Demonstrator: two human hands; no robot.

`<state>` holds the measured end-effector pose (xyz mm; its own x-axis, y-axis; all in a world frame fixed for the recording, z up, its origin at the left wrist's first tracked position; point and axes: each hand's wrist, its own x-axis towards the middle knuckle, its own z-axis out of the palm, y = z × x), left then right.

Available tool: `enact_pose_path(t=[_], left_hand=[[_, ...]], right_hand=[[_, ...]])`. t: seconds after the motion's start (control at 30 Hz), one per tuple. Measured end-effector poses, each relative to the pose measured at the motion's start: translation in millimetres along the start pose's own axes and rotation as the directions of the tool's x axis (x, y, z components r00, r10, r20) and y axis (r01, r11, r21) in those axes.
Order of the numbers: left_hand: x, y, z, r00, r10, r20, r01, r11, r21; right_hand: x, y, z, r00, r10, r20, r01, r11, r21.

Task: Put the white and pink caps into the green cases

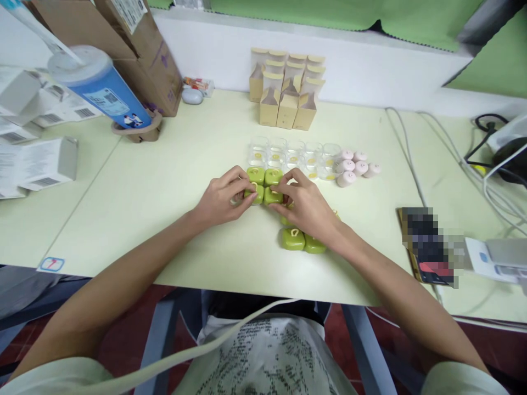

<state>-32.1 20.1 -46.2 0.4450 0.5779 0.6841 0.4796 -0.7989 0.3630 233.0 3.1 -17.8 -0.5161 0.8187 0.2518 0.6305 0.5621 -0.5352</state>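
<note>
Over the front row of a small block of glossy green rounded-square pieces, my left hand (224,197) is closed with thumb and fingers on the front-left green piece (258,198). My right hand (308,200) pinches the front-right green piece (272,196) beside it. Two more green pieces (273,175) sit directly behind, each with a pale loop on top. Nearer the table's front edge, below my right wrist, lie several further green pieces (293,240), partly hidden by that hand. Clear plastic cups (278,147) with yellow marks stand in rows behind my hands.
Several pale pink small cylinders (348,165) stand right of the cups. Open tan boxes (284,109) are grouped near the wall. A blue cup (117,99), a cardboard box (152,71) and white boxes (49,162) occupy the left. A phone (426,247) and cables (405,142) lie right.
</note>
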Motion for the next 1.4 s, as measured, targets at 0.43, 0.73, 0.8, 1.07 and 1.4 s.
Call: enact_pose_path(t=[0.43, 0.73, 0.8, 1.07, 1.4], left_hand=[[-1.0, -3.1, 1.4, 0.996, 0.027, -0.081, -0.022, 0.998, 0.052], [1.8, -1.9, -0.3, 0.996, 0.079, -0.048, -0.076, 0.995, 0.068], [1.8, -1.2, -0.3, 0.996, 0.081, -0.034, -0.078, 0.995, 0.065], [0.6, -0.3, 0.9, 0.997, 0.068, -0.027, -0.066, 0.996, 0.053], [-0.6, 0.6, 1.7, 0.998, 0.062, -0.009, -0.062, 0.998, 0.021]], right_hand=[[-7.1, -5.1, -30.4, 0.988, 0.042, -0.147, -0.037, 0.999, 0.031], [-7.5, -17.1, -17.3, 0.995, 0.104, 0.013, -0.102, 0.988, -0.12], [-8.3, -22.5, -13.4, 0.993, 0.113, 0.037, -0.106, 0.981, -0.16], [-13.5, -27.9, -11.5, 0.984, 0.135, 0.118, -0.123, 0.987, -0.105], [-13.8, -21.7, -3.0, 0.997, 0.081, 0.003, -0.08, 0.996, -0.03]])
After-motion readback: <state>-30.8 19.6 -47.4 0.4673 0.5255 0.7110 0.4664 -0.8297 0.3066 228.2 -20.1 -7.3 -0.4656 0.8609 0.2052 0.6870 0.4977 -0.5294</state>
